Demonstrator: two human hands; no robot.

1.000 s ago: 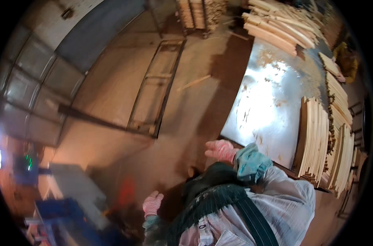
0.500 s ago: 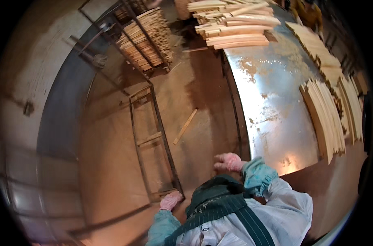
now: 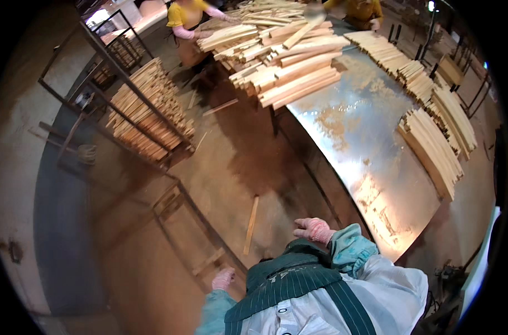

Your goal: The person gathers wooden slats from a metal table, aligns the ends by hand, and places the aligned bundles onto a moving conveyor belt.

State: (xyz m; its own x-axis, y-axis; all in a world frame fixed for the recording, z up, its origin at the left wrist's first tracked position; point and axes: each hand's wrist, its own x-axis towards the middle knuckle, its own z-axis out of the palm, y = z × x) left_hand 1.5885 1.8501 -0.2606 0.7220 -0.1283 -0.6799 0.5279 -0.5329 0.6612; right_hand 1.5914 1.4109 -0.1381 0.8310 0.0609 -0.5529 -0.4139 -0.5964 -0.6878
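Pink-gloved right hand (image 3: 314,229) loosely curled, grip empty, near metal table (image 3: 377,145); left hand (image 3: 224,278) apparently empty too.

From my remote feed the workshop looks dim and warm-toned, with the brightest light coming in at the top left and glare spreading in white patches over the shiny metal table (image 3: 371,151). Deep shadow lies on the floor (image 3: 237,162) beside the table edge and under the heaped wood strips (image 3: 287,56). The fisheye bends straight edges toward the black rim, the far corners go soft, and my gloved right hand (image 3: 314,229) and left hand (image 3: 223,278) are slightly blurred.
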